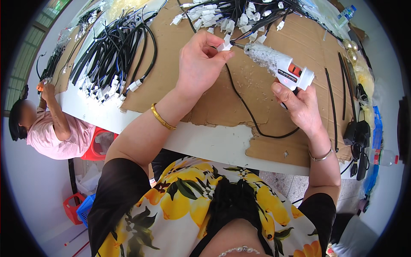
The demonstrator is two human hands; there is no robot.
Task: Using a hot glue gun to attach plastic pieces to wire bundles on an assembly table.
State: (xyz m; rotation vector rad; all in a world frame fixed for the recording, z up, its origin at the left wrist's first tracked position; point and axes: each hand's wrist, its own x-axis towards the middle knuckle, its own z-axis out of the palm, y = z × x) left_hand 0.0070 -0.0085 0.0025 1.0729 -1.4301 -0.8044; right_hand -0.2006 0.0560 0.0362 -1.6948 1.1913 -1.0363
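Note:
My left hand (201,62) pinches a small white plastic connector (224,43) between thumb and fingers, with a dark wire at it. In my right hand (297,100) is a white hot glue gun (269,60) with an orange part near its back. Its nozzle points left and meets the connector or sits right beside it; I cannot tell which. Stringy glue residue covers the front of the gun. A black cord (242,100) curves over the cardboard (205,105) below both hands. Just beyond my hands lies a heap of white connectors (246,21) on black cables.
At the left lies a bundle of black cables (113,51) with white ends. Black strips (329,103) and a black power adapter (357,132) are on the right, near a plastic bottle (385,157). A person in pink (60,135) works at the table's left side.

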